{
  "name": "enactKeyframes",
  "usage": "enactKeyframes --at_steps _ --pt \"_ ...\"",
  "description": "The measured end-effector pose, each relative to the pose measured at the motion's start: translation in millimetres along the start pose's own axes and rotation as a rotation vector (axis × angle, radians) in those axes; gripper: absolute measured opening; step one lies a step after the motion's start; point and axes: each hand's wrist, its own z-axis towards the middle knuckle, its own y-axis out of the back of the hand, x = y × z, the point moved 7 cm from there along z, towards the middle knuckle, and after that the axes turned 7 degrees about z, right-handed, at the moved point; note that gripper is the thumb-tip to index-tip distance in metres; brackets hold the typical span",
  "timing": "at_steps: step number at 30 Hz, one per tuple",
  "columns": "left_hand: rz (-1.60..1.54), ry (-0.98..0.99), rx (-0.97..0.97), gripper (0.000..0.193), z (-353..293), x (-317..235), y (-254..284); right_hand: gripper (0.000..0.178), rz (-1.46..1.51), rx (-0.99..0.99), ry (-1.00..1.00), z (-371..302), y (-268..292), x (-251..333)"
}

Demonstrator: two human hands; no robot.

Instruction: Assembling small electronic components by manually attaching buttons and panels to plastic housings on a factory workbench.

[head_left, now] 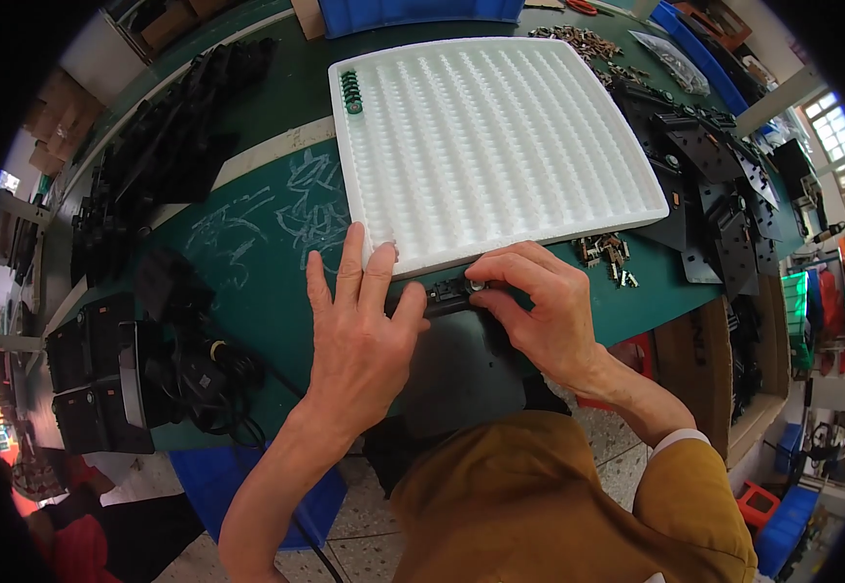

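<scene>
A flat black panel (461, 379) lies at the table's near edge in front of me, with a narrow black mechanism (448, 291) along its far end. My left hand (359, 325) rests over the left end of this mechanism, fingers spread, thumb touching it and fingertips by the foam tray's near edge. At the mechanism's right end, the thumb and forefinger of my right hand (544, 306) pinch a small round part (477, 286), mostly covered by the fingers. Just beyond both hands is a white ribbed foam tray (500, 146), holding several small green parts (351, 92) in its far left corner.
Small metal pieces (609, 255) lie right of the tray, with a larger pile (578, 44) behind it. Stacked black panels (714, 175) crowd the right side. Black assemblies (165, 146) line the far left; black adapters and cables (199, 374) sit nearer. A blue bin (422, 12) stands behind.
</scene>
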Motion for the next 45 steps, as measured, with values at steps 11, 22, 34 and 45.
enactKeyframes --at_steps 11,22,34,45 --pt "-0.002 0.0 -0.009 0.028 0 -1 0 0.028 0.043 0.07 -0.063 1 4 -2" --pt "-0.006 0.002 -0.017 0.027 1 -1 1 0.026 0.015 0.058 -0.034 2 5 -2" --pt "0.0 0.007 0.002 0.027 1 -2 0 0.024 0.02 0.047 0.028 -4 6 -6" --pt "0.003 0.06 0.04 0.029 -2 -1 0 0.022 -0.203 -0.152 0.023 -21 83 -18"
